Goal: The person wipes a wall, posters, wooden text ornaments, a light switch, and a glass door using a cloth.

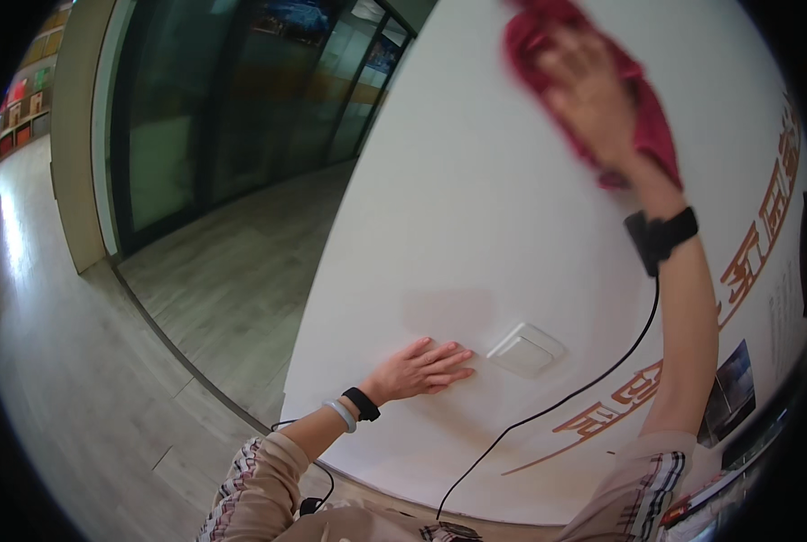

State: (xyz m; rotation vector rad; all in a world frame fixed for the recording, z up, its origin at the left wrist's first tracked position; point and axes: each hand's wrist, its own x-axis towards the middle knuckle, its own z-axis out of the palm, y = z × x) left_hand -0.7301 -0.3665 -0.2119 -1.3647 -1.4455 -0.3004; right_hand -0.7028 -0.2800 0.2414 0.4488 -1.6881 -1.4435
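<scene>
My right hand (589,101) is raised high at the upper right, its palm pressed on a dark red cloth (657,135) that lies against the white wall (417,203). The hand and cloth are blurred. My left hand (420,369) rests flat on the wall lower down, fingers spread, with no object in it. Just right of its fingertips is a white wall switch (525,349). A black strap with a small device (657,237) is on my right wrist, and a black cable (552,410) hangs from it.
Raised brown characters (749,264) and a picture (732,393) are on the wall at the right. Dark-framed glass doors (241,108) stand to the left behind the wall's edge. Wood-look flooring (92,379) runs below, and shelves (27,101) show at the far left.
</scene>
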